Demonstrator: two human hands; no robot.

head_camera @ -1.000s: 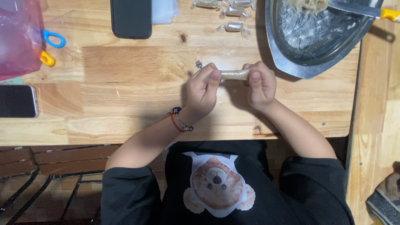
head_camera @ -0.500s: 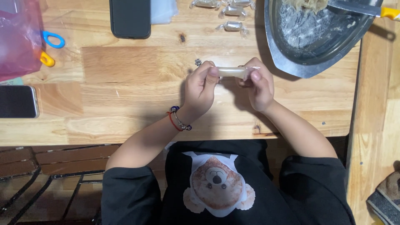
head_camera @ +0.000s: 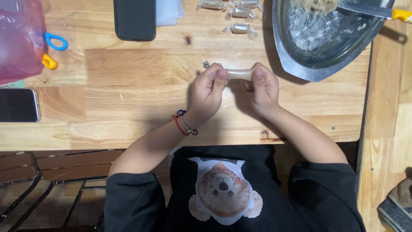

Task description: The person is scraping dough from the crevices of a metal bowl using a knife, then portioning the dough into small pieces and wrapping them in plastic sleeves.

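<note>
Head cam view, looking straight down on a wooden table [head_camera: 128, 73]. Hard-to-see bits first, left to right: pink plastic bag [head_camera: 17, 38] cut off at 9–10 o'clock, w/ blue and yellow scissor handles [head_camera: 53, 51] poking out beside it, blades hidden. One dark phone [head_camera: 19, 105] is cropped at the left edge; a 2nd dark phone [head_camera: 134, 19] is cropped at 12 o'clock. Metal tray [head_camera: 326, 64] at 1–2 o'clock runs off the top; a knife w/ yellow handle [head_camera: 373, 10] lies across it, handle end out of frame.

Left hand [head_camera: 208, 92] and right hand [head_camera: 264, 88] meet near centre, each pinching one end of a wrapped candy [head_camera: 238, 74] held just above the table. Its long axis runs 9 to 3 o'clock. It looks pale, creamy, cylindrical, in clear wrap; the ends are hidden under fingertips, and a small twisted tail shows at the left. Three similar wrapped candies [head_camera: 240, 15] lie at 12 o'clock.
</note>
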